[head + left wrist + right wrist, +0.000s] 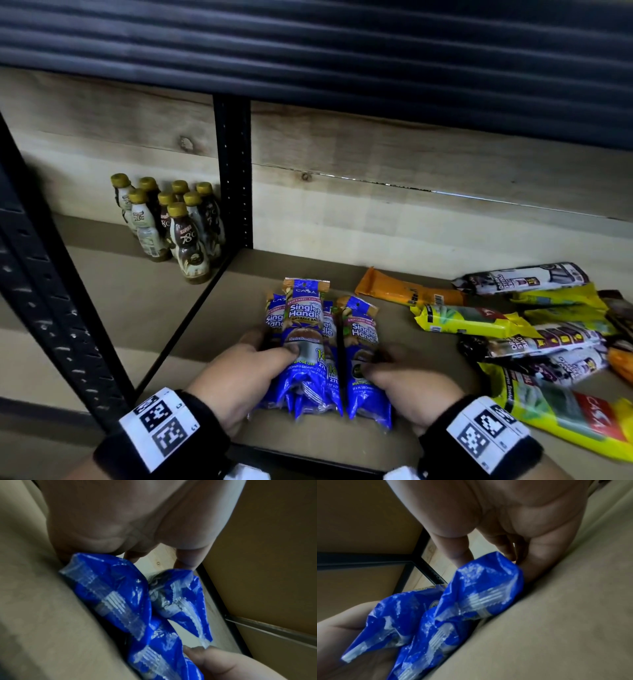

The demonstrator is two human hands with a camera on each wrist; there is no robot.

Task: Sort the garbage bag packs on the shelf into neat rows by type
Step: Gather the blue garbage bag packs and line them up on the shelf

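Both hands clamp the blue Singlet Handle garbage bag packs (320, 346) at the shelf's front edge: left hand (239, 373) gripping the stack, right hand (407, 380) the outer pack. Slick film; squeeze unevenly and they'll fan apart.

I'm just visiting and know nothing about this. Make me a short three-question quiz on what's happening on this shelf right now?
1. True or false: both hands grip the blue packs.
2. Multiple choice: the unsorted pile of yellow, orange and dark packs lies A) left of the blue packs, B) right of them, C) on a higher shelf.
3. Fill in: the bottles beyond the black upright have ____ caps.

Key:
1. True: the left hand and the right hand each hold packs on the shelf board.
2. B.
3. Gold.
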